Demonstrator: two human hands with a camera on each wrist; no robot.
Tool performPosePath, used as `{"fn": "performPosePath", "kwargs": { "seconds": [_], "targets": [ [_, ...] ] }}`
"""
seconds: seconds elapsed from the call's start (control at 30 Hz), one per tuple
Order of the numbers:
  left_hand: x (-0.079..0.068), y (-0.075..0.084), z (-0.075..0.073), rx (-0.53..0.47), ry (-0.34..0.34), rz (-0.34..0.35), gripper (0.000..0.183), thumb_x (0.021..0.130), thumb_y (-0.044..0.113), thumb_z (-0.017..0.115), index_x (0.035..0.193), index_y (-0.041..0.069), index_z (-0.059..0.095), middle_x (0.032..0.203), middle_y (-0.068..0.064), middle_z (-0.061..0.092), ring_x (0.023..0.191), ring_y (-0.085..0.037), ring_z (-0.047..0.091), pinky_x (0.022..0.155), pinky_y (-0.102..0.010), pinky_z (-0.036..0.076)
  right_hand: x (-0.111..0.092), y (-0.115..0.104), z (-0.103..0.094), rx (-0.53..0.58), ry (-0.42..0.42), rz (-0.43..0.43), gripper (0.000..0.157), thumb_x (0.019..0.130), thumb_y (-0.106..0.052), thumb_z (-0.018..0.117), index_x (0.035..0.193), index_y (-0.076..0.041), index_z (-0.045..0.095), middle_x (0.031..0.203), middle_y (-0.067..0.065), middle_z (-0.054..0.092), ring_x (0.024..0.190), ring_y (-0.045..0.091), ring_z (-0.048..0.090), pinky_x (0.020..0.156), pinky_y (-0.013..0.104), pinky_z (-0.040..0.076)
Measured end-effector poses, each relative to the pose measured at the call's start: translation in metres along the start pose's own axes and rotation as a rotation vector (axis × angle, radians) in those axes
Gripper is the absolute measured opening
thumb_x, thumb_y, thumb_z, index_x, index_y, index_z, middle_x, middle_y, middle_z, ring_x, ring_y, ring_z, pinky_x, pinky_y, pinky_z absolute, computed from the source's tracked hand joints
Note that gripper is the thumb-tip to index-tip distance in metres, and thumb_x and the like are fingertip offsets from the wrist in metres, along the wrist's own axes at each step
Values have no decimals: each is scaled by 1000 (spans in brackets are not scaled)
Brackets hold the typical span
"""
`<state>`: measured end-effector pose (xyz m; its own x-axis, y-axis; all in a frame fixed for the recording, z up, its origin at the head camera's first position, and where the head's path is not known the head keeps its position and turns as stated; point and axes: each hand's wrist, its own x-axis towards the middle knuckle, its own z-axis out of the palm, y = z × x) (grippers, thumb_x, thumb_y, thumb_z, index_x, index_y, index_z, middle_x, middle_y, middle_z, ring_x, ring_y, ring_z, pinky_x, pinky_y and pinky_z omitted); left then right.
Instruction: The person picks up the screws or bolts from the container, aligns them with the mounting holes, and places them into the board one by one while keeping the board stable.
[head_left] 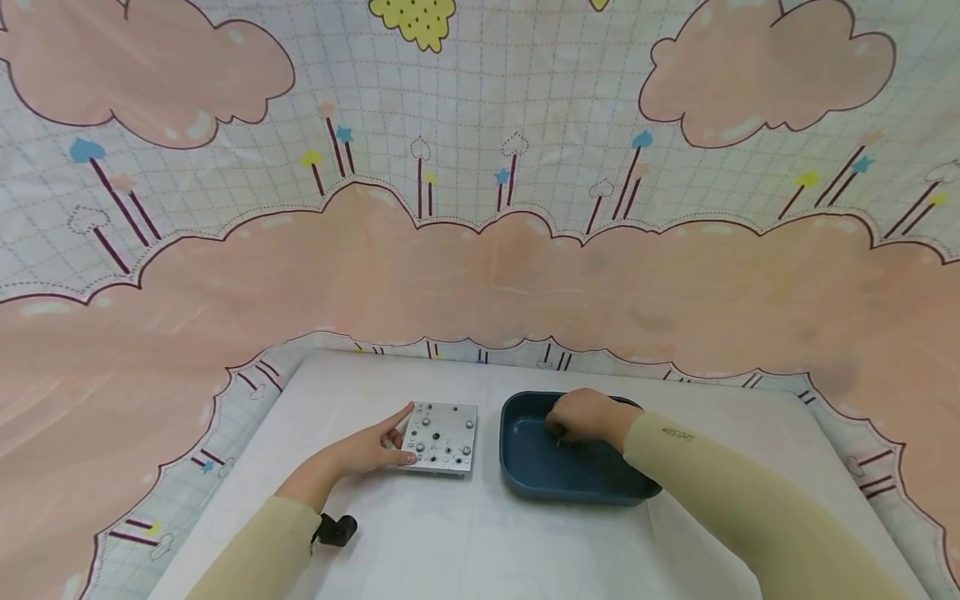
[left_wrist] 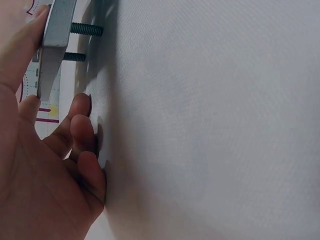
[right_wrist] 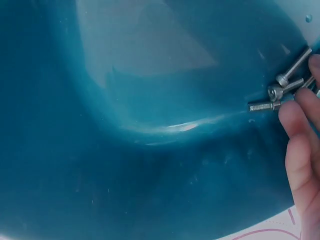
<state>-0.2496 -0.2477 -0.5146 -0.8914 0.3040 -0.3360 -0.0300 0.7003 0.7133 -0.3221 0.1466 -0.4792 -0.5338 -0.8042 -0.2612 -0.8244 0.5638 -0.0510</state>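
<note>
The right hand [head_left: 588,415] reached among small silver metal socket-head screws [right_wrist: 289,87] in the dark-blue, round-cornered tray [head_left: 525,471].
The left hand [head_left: 367,448] gripped the silver square metal plate [head_left: 455,442] by its left side, left of the tray, toward the far edge of the white-covered tabletop [head_left: 450,550]; 2 threaded shafts [left_wrist: 87,29] jutted beneath. Whether the right hand had pinched a screw, I couldn't tell. Taking just 1 by its head, threads clear, with the plate kept steady, seemed the better technique.
</note>
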Motion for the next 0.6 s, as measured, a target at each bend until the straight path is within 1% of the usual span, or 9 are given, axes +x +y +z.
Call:
{"fn": "performPosePath", "kwargs": {
  "seconds": [0.1,0.27,0.47,0.6],
  "targets": [
    [0,-1,0,5,-3,-5,102,83,43,78,161,25,15,107,-5,49,88,-20,46,79,-39,35,1,0,1,3,-8,2,20,85,-23,79,74,-22,63,68,-13,50,62,6,45,61,25,43],
    [0,-1,0,15,-2,-7,103,83,45,79,161,25,15,107,-5,49,89,-20,46,80,-39,35,2,-1,3,19,-14,34,22,84,-24,80,71,-23,62,67,-13,50,62,7,45,60,26,43],
    [0,-3,0,20,4,-12,102,83,44,79,161,25,16,107,-6,49,87,-20,46,79,-39,35,0,-6,3,35,16,38,20,83,-24,80,70,-23,64,67,-14,52,61,6,47,59,27,44],
    [0,-3,0,5,2,5,100,84,41,79,160,23,16,107,-6,50,87,-20,46,79,-38,35,-1,-8,1,54,-7,64,15,83,-22,79,74,-22,67,68,-14,54,63,6,49,63,27,46]
  ]
}}
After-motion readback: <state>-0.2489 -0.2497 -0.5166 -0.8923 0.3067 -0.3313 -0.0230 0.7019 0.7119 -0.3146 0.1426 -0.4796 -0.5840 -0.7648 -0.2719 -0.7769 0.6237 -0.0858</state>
